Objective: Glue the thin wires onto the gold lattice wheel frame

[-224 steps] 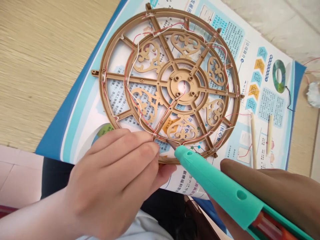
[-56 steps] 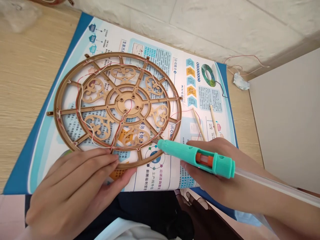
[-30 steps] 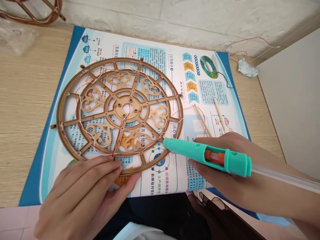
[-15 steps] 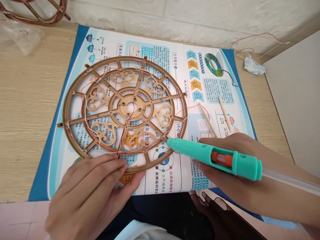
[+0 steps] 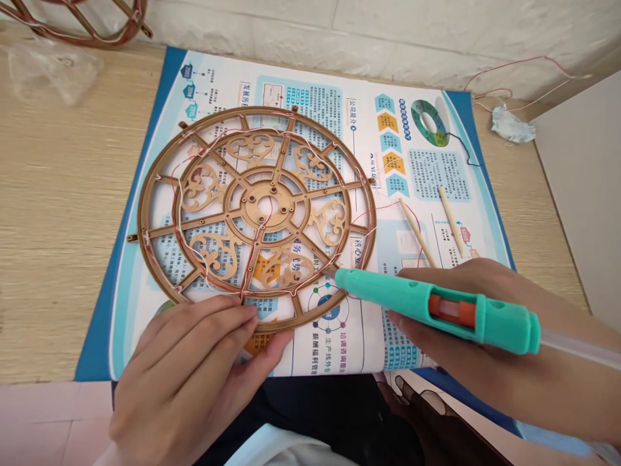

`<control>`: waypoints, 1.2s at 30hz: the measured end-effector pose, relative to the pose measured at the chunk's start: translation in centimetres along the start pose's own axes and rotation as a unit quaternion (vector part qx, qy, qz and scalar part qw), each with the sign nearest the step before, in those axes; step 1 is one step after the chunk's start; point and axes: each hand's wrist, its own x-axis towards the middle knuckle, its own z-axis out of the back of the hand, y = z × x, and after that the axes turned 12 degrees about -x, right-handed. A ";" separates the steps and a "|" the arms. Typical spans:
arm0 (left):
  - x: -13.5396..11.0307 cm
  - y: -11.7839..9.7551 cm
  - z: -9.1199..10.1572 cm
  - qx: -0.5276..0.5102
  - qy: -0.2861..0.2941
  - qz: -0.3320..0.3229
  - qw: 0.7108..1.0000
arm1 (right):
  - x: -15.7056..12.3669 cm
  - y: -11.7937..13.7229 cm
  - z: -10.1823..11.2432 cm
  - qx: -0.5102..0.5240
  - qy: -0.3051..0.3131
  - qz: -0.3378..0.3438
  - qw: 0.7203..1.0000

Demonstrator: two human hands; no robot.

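Observation:
A round golden-brown plastic frame [image 5: 145, 213] with ornate scrollwork lies flat on a printed poster [image 5: 334, 110]. Thin red and white wires [image 5: 180, 223] run along its rings. My left hand [image 5: 194, 375] grips the near rim of the frame, fingers closed over it and thumb beneath. My right hand [image 5: 490, 349] is wrapped round a teal pen-shaped glue gun [image 5: 436, 309] with a clear glue stick at its back end. Its tip touches the frame's lower right rim near the wires.
Two pale wooden sticks [image 5: 416, 232] lie on the poster right of the frame. A crumpled white scrap [image 5: 512, 124] with red wire lies at the far right by the white brick wall. Another brown frame [image 5: 82, 22] and a clear bag [image 5: 51, 68] sit far left.
The view has pulled back and shifted, so the frame now sits further right in the picture. The glue gun tip moved from the frame's near rim to its lower right rim. My left hand keeps its grip.

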 end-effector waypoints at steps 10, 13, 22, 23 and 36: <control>-0.1 -0.2 0.1 0.005 0.000 0.009 1.000 | -0.2 0.4 -0.3 0.013 0.015 -0.009 1.000; 0.0 -0.2 0.2 0.006 0.000 0.009 1.000 | 0.2 1.2 -0.1 0.015 0.042 -0.009 0.999; 0.9 -0.5 -1.3 0.005 -0.106 0.008 0.994 | -0.6 1.6 0.5 -0.011 -0.002 -0.111 0.994; 1.0 -0.5 -1.4 0.005 -0.112 0.001 0.994 | -0.7 1.6 0.5 -0.020 -0.006 -0.114 0.993; 1.5 -0.1 -1.3 0.021 -0.131 -0.038 0.990 | -3.0 1.9 0.6 0.038 -0.048 -0.114 0.992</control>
